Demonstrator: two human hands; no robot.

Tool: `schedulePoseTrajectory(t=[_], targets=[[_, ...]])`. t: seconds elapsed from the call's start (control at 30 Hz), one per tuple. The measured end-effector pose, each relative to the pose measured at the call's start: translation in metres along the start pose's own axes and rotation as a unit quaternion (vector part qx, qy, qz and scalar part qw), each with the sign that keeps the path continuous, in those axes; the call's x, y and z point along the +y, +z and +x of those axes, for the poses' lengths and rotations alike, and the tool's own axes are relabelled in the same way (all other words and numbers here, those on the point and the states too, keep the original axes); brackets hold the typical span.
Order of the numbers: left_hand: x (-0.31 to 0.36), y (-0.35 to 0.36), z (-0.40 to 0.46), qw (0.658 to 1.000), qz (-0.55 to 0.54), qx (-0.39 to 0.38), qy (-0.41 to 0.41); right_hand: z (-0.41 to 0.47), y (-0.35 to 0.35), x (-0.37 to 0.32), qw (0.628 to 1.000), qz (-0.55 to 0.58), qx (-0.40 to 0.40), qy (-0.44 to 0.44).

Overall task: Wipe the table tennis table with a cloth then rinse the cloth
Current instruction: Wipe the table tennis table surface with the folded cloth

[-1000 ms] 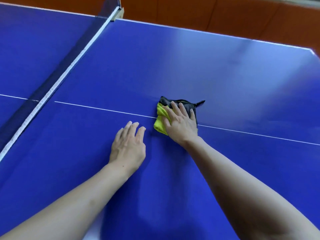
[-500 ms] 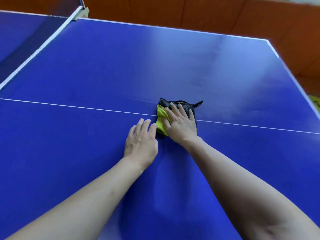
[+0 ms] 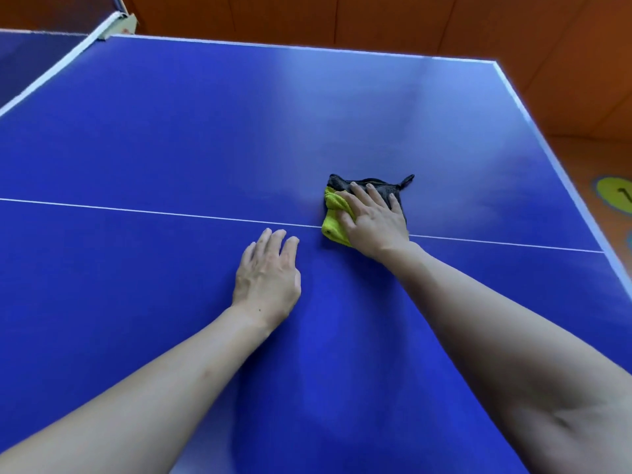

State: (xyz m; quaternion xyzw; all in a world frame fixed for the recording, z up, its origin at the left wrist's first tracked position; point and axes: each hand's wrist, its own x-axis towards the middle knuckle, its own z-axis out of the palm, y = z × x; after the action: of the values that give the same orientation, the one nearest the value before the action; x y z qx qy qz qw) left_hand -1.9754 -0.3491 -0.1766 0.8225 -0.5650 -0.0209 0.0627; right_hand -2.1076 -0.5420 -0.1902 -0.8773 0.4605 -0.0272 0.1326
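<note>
Cloth (image 3: pixel 337 218), yellow and dark grey, folded on the blue desk (image 3: pixel 171 131), straddling its white centre line. Right hand (image 3: pixel 374 222) pressed flat on it, fingers straight. Left hand (image 3: pixel 268 273) flat just left of cloth, apart from it.

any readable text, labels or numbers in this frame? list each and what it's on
"1": dark mark on the yellow floor circle past the table's right edge, cut off by the frame, so only probably a 1.
Net post: a small reddish mark, too blurred to read.
Table, cloth: no text.
</note>
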Motion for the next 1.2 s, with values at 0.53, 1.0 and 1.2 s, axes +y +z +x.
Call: schedulePoseTrajectory(t=[0.53,1.0,1.2], targets=[[0.317,0.038,0.019,0.996,-0.033,0.013,0.077,-0.114,-0.076,0.314,0.994,0.012,0.019,0.105],[0.387,0.013,-0.068,0.996,-0.039,-0.026,0.071,-0.252,-0.059,0.329,0.987,0.068,0.070,0.130],[0.378,0.001,-0.146,0.997,-0.007,-0.053,0.061,-0.341,-0.047,0.315,0.990,0.082,0.066,0.096]])
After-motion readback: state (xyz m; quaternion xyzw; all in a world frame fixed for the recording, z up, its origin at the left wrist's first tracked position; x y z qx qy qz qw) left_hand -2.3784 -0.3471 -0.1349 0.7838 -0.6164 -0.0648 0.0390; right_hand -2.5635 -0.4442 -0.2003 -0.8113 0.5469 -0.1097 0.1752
